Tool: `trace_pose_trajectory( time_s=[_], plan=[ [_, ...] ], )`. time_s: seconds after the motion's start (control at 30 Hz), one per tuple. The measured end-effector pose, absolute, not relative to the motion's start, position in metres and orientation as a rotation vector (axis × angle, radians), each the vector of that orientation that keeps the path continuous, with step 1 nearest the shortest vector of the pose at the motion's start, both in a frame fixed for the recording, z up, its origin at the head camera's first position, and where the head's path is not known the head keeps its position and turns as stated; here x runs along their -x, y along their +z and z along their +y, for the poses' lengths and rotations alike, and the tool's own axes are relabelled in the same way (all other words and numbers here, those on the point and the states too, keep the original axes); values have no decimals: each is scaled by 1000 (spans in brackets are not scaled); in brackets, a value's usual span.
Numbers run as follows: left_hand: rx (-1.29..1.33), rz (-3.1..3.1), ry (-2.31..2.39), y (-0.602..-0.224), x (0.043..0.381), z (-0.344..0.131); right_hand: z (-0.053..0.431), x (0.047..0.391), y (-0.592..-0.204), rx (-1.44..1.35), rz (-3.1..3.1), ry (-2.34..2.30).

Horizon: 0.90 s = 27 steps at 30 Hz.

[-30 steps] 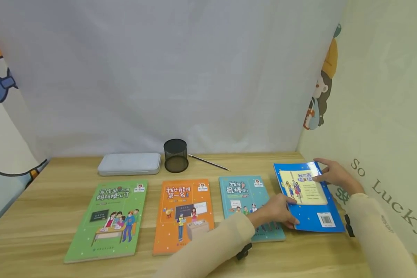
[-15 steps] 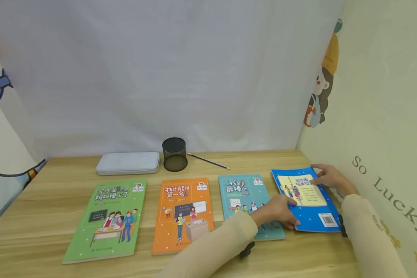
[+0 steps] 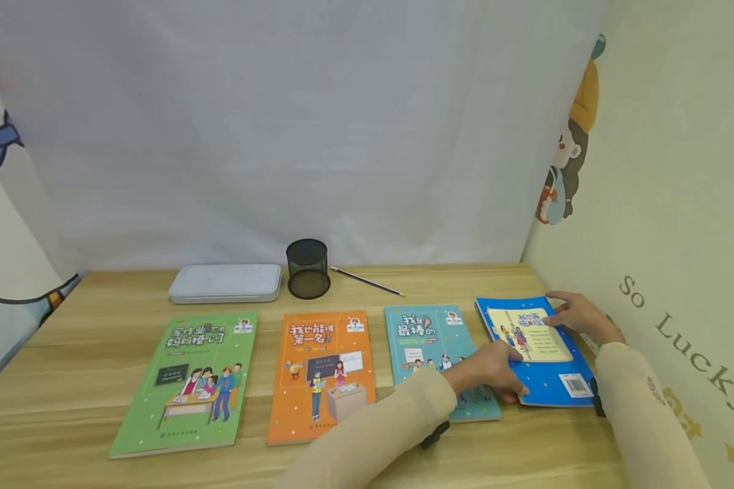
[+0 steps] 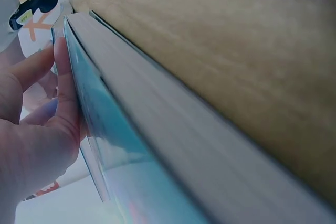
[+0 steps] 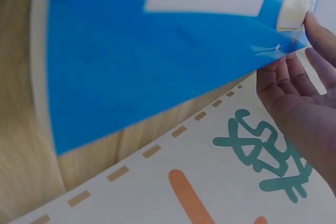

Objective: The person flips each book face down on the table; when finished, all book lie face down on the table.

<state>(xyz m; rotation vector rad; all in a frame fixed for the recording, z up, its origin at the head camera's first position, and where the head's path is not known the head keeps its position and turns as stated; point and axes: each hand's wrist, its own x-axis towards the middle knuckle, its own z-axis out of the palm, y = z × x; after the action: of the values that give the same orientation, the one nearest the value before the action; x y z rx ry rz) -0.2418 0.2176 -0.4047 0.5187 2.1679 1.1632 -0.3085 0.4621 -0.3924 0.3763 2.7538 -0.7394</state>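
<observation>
A blue book (image 3: pixel 541 382) with a barcode and a pale yellow panel lies back cover up at the right end of a row. My left hand (image 3: pixel 492 370) holds its left edge, thumb over the cover, and overlaps the teal book (image 3: pixel 412 343) beside it. At the far right corner, my right hand (image 3: pixel 581 318) pinches the blue book. In the right wrist view, that hand's thumb (image 5: pixel 317 32) is over the cover and its fingers curl at the edge. The teal book's page block (image 4: pixel 157 108) fills much of the left wrist view.
An orange book (image 3: pixel 321 339) and a green book (image 3: pixel 204 367) lie farther left on the wooden table (image 3: pixel 49 367). Behind them are a grey pencil case (image 3: pixel 226 283), a black mesh pen holder (image 3: pixel 308 269) and a pencil (image 3: pixel 367 281). A printed wall (image 3: pixel 667 224) borders the right side.
The blue book has settled lower and slightly left, its far edge nearer to me. My right hand has shifted left with it; the left hand has stayed nearly still.
</observation>
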Motion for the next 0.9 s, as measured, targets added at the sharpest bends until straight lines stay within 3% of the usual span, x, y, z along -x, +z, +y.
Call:
trace_pose_trajectory(
  time_s=[0.4, 0.67, 0.9],
  plan=[
    [-772, 2424, 824, -395, 250, 209, 450, 306, -385, -425, 2800, -761],
    [-1176, 2328, 934, -387, 265, 166, 413, 308, -366, -114, 2830, -872],
    [-1338, 2347, 863, -378, 269, 125, 377, 314, -365, 151, 2844, -892]
  ],
)
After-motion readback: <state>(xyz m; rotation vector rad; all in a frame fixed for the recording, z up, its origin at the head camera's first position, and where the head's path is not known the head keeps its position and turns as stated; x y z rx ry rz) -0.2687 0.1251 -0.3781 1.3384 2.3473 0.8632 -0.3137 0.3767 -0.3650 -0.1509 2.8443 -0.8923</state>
